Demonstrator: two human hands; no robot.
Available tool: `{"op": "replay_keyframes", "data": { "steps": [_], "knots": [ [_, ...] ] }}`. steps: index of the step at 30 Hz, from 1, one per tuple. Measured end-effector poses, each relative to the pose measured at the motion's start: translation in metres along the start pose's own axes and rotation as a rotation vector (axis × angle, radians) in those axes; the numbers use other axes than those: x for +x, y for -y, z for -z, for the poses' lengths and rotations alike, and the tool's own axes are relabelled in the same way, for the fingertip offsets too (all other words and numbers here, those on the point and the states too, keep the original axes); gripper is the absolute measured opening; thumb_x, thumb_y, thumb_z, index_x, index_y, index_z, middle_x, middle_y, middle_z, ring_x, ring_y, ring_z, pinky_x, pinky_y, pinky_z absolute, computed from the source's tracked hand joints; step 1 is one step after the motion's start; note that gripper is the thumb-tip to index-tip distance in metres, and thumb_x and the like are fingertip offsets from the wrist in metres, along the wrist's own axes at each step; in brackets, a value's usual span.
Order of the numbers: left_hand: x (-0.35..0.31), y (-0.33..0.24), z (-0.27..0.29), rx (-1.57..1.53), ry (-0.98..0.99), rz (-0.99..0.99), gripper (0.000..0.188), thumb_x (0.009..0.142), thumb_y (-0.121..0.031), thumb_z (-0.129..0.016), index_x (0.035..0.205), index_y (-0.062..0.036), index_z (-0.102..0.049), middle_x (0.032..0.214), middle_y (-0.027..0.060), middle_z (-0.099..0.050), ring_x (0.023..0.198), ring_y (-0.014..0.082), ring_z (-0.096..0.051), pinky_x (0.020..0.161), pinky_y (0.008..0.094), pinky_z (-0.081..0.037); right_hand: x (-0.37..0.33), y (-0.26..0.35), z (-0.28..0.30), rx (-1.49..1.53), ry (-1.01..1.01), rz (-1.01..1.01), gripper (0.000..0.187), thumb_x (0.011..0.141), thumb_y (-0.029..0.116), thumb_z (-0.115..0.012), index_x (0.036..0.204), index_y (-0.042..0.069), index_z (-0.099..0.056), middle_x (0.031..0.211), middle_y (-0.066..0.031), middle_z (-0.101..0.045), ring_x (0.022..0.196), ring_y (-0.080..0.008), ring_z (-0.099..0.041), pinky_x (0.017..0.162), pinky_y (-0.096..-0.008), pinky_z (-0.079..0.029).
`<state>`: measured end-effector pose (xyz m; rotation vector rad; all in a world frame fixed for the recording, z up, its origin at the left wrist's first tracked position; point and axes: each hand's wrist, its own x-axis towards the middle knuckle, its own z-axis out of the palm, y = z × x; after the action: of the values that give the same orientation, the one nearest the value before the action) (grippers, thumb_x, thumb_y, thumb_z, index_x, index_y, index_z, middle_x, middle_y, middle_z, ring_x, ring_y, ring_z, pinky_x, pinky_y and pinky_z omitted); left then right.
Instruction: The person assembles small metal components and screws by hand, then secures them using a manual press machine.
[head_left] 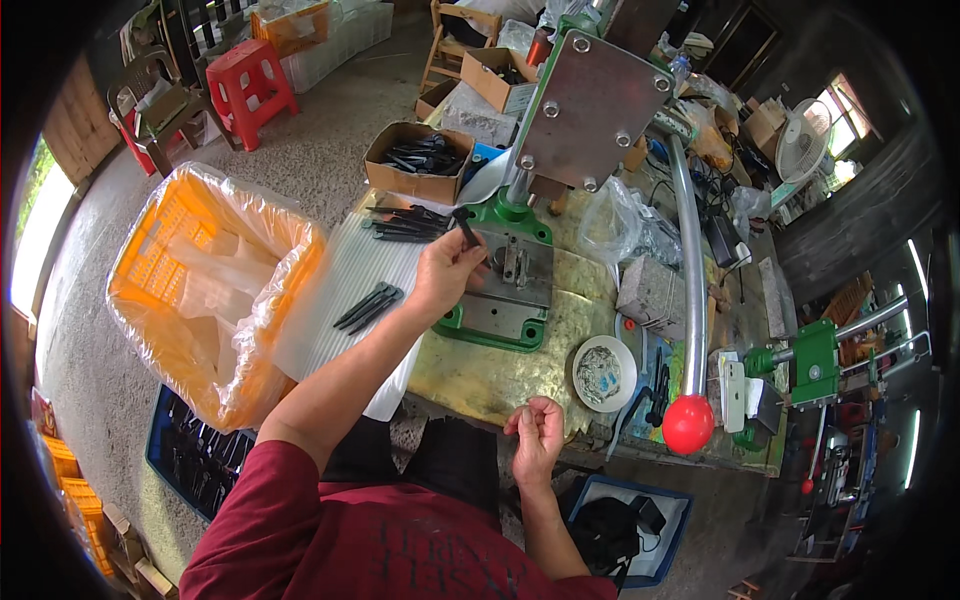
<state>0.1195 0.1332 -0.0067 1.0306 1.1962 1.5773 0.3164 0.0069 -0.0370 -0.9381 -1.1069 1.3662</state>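
Note:
My left hand [448, 277] is closed around a narrow black piece [465, 226] with a wider head, held upright at the left side of the press bed. The green hand press [595, 115] has a steel bed plate [533, 275] with a small metal fixture [515, 260] on it. My right hand [537, 440] hovers at the table's front edge, fingers curled together; what they hold, if anything, is hidden. Several similar black pieces [408, 224] lie in a pile beyond my left wrist, and a smaller group [370, 307] lies beside my left forearm on a white ribbed sheet [322, 290].
An orange crate [150, 262] lined with clear plastic stands left of the table. Behind the pile is a cardboard box [408, 184] of black parts. The press lever [690, 270] with its red ball [688, 425] hangs at the right, near a white bowl [628, 358] and a grey block [652, 295].

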Motion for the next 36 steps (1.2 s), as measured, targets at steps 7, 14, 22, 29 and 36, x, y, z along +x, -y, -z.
{"op": "replay_keyframes", "data": {
  "steps": [7,14,22,29,36],
  "knots": [
    [0.023,0.005,-0.008,0.202,-0.013,-0.085,0.005,0.08,-0.003,-0.052,0.084,-0.0035,-0.053,0.072,-0.0003,-0.053,0.063,0.007,-0.053,0.049,0.0196,-0.044,0.0,-0.002,0.003,-0.022,-0.022,-0.037,0.011,0.084,0.008,-0.044,0.094,0.003,-0.041,0.069,-0.0056,-0.048,0.058,-0.0102,-0.046,0.054,-0.0209,-0.039],
    [0.025,0.002,-0.015,0.357,-0.038,-0.069,0.004,0.079,-0.004,-0.053,0.083,-0.0019,-0.054,0.069,-0.0003,-0.054,0.063,0.0062,-0.052,0.05,0.0208,-0.045,-0.002,-0.008,0.006,-0.005,-0.016,-0.064,0.011,0.084,0.007,-0.044,0.094,0.003,-0.041,0.069,-0.0055,-0.048,0.06,-0.0103,-0.046,0.055,-0.0214,-0.04],
    [0.026,0.001,-0.014,0.349,-0.045,-0.069,0.005,0.079,-0.004,-0.052,0.083,-0.0013,-0.054,0.07,0.0001,-0.055,0.065,0.0069,-0.054,0.051,0.0213,-0.047,-0.003,-0.01,0.006,0.01,-0.009,-0.075,0.01,0.084,0.006,-0.044,0.093,0.003,-0.041,0.069,-0.0057,-0.048,0.059,-0.0104,-0.046,0.055,-0.0217,-0.04],
    [0.025,0.004,-0.014,0.32,-0.059,-0.064,0.005,0.079,-0.003,-0.052,0.084,-0.0009,-0.054,0.071,0.0003,-0.055,0.065,0.0071,-0.054,0.052,0.0216,-0.048,-0.004,-0.011,0.007,0.007,-0.018,-0.07,0.01,0.084,0.007,-0.044,0.093,0.003,-0.042,0.068,-0.0059,-0.049,0.058,-0.0103,-0.046,0.055,-0.0215,-0.039],
    [0.025,0.004,-0.015,0.331,-0.066,-0.048,0.006,0.079,-0.004,-0.052,0.084,-0.0013,-0.054,0.072,0.0003,-0.056,0.065,0.0068,-0.054,0.053,0.0219,-0.048,-0.004,-0.01,0.007,-0.009,-0.019,-0.068,0.011,0.084,0.007,-0.045,0.093,0.003,-0.042,0.068,-0.0059,-0.049,0.059,-0.0104,-0.046,0.055,-0.0217,-0.039]
  ]
}}
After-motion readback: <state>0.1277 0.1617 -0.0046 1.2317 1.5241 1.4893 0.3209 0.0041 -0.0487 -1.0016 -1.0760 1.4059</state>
